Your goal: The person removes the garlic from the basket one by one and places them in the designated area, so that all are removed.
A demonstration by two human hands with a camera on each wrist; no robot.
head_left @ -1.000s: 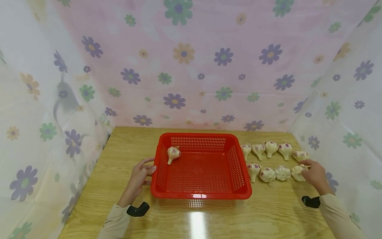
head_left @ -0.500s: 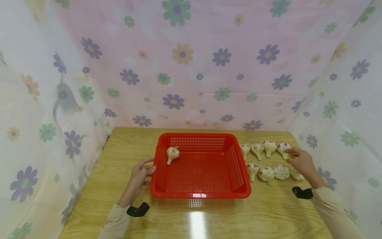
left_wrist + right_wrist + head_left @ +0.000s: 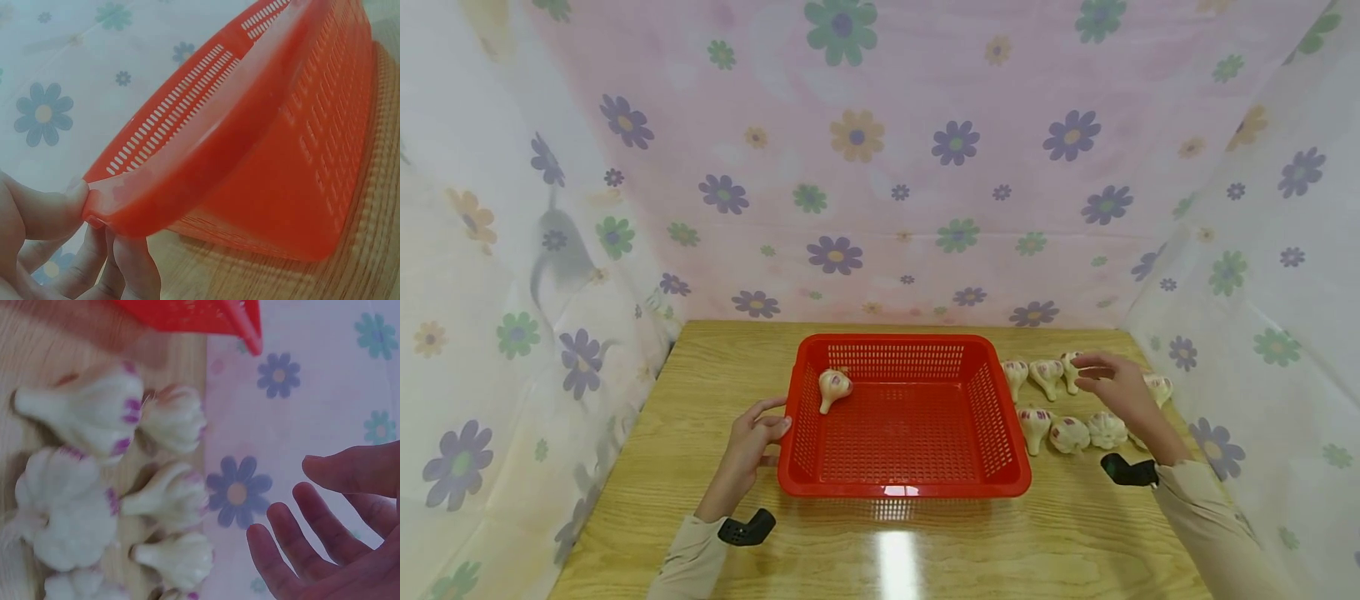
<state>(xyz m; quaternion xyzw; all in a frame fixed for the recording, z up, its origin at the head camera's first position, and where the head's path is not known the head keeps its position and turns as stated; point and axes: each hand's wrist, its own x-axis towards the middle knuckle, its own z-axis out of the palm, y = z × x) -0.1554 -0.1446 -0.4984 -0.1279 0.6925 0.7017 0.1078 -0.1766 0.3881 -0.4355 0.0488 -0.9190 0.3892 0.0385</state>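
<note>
A red perforated plastic basket (image 3: 904,491) stands on the wooden table, one garlic bulb (image 3: 835,388) lying inside near its left wall. My left hand (image 3: 747,454) pinches the basket's left rim, with the thumb (image 3: 53,212) on top and the fingers curled beneath it in the left wrist view. To the right of the basket, garlic bulbs lie in two rows, a back row bulb (image 3: 1046,377) and a front row bulb (image 3: 1070,435) among them. Over the right part of the back row hovers my right hand (image 3: 1122,398), fingers (image 3: 325,531) apart and holding nothing; it hides some bulbs.
Flower-patterned cloth (image 3: 880,167) hangs behind the table and along both sides. Bare wooden tabletop (image 3: 1000,550) shows in front of the basket and at its left. One bulb (image 3: 1159,388) lies near the table's right edge.
My right hand has moved left, from the far-right bulbs along the back row, its fingers empty. The left hand stays on the basket's rim, and the basket has not moved.
</note>
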